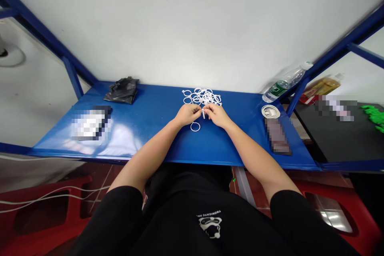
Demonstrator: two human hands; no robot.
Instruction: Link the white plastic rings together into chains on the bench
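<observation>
My left hand (189, 114) and my right hand (216, 115) meet over the middle of the blue table, fingertips pinched together. Between them they grip a small white cable tie (203, 114), part of it hanging down and the rest hidden by the fingers. Just below my left hand, one white looped tie (195, 127) lies by itself on the table. Beyond my fingertips is a loose pile of similar white looped ties (207, 97), near the wall.
The blue table (156, 128) stands against a white wall. A crumpled black plastic bag (122, 90) and a blurred-out item (91, 123) lie left. On the right are a clear water bottle (280, 86), a coiled white cable (270, 111) and a blurred phone-shaped object (277, 136).
</observation>
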